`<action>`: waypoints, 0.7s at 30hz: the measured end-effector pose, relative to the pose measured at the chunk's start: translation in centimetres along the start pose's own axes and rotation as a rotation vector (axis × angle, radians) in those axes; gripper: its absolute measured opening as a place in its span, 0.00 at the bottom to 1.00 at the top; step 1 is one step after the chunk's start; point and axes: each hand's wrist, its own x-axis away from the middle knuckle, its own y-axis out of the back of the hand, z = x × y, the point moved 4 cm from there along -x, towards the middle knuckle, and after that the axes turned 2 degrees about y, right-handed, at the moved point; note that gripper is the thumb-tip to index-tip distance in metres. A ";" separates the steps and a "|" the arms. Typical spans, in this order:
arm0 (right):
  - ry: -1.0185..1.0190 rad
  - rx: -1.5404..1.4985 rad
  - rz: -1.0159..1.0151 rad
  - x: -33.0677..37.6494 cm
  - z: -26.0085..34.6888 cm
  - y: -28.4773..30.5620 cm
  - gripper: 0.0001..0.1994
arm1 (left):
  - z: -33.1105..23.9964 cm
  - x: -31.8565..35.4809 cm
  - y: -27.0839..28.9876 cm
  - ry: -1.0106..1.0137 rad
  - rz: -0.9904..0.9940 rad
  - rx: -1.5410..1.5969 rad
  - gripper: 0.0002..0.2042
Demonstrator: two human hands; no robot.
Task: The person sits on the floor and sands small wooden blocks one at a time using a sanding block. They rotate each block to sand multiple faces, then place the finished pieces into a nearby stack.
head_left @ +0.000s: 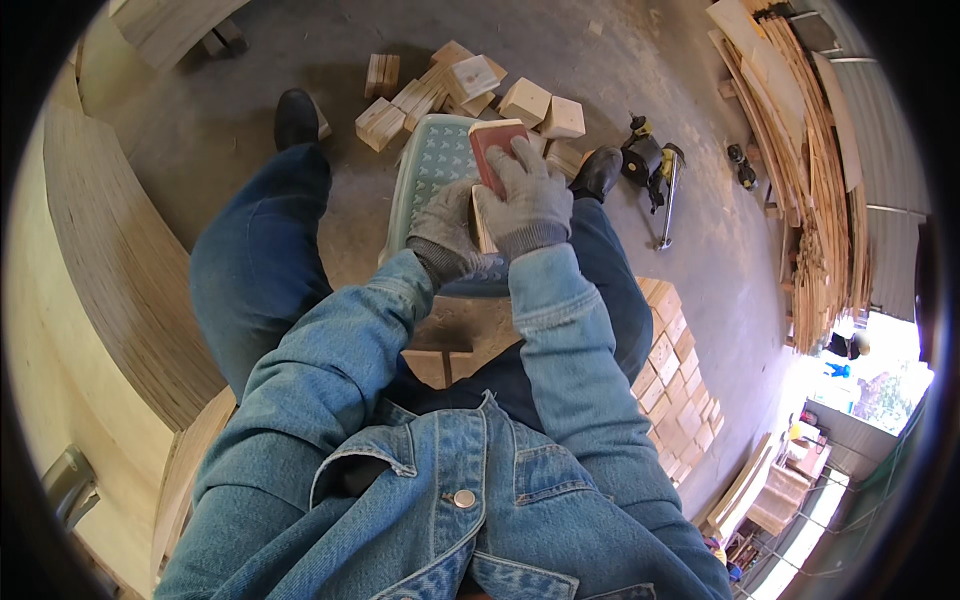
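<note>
My left hand point(446, 222), in a grey knit glove, closes on a pale wooden block point(483, 222), mostly hidden between my hands. My right hand point(528, 195), gloved alike, grips a flat reddish-brown piece point(492, 142) with a light edge, which looks like sandpaper on a block. Its fingers lie over the red face, and its underside is hidden. Both hands are close together above a pale green plastic stool point(432, 150) with a patterned top, between my knees.
Loose wooden blocks point(420, 97) lie beyond the stool. A black and yellow power tool point(643, 158) sits on the floor to the right. Stacked blocks point(680, 370) stand beside my right leg, long planks point(800, 170) farther right. Curved layered wood point(120, 250) is at left.
</note>
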 end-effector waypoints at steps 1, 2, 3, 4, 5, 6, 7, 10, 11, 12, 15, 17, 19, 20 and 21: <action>-0.008 -0.015 0.015 0.6 0.3 0.3 0.28 | -0.1 -0.2 0.1 -0.009 0.000 -0.006 0.38; -0.014 -0.027 0.024 2.0 0.3 0.4 0.30 | 0.2 -0.1 0.0 -0.013 0.002 -0.013 0.39; 0.015 -0.035 -0.004 3.7 0.3 0.5 0.30 | 0.7 -0.2 0.1 0.000 0.004 0.007 0.40; 0.043 -0.045 -0.031 5.7 0.1 0.4 0.30 | 1.7 0.0 0.0 0.015 0.007 0.024 0.41; 0.066 -0.050 -0.058 7.7 -0.1 0.4 0.30 | 2.2 0.0 -0.1 0.026 0.014 0.047 0.42; 0.071 -0.060 -0.065 9.7 -0.6 0.3 0.31 | 1.3 -0.1 0.1 0.036 0.034 0.072 0.40; 0.061 -0.057 -0.075 12.0 -1.5 0.5 0.31 | -0.9 -0.5 0.2 0.038 0.066 0.109 0.39; 0.077 -0.084 -0.102 14.6 -1.8 0.8 0.31 | -1.6 -1.0 0.1 0.022 0.113 0.229 0.36; 0.084 -0.094 -0.110 14.7 -1.7 1.0 0.31 | -1.2 -1.0 -0.1 0.012 0.125 0.275 0.35; 0.080 -0.099 -0.103 14.3 -1.6 1.1 0.31 | -0.8 -0.8 -0.1 -0.001 0.059 0.257 0.34; 0.074 -0.081 -0.089 12.0 -1.6 0.9 0.31 | 0.1 -0.1 0.0 -0.047 -0.062 0.128 0.34; 0.032 -0.042 -0.095 9.0 -1.6 0.9 0.29 | -1.1 -0.2 0.4 -0.091 -0.034 -0.038 0.35; 0.002 -0.036 -0.118 5.5 -1.9 0.7 0.28 | -0.3 0.0 0.1 -0.041 -0.020 -0.060 0.43; -0.021 -0.030 -0.080 3.5 -1.9 0.4 0.28 | 0.3 0.2 0.1 -0.014 -0.017 -0.074 0.47; -0.041 -0.027 -0.042 1.7 -1.8 0.1 0.28 | 1.1 0.4 -0.2 0.030 0.021 0.071 0.47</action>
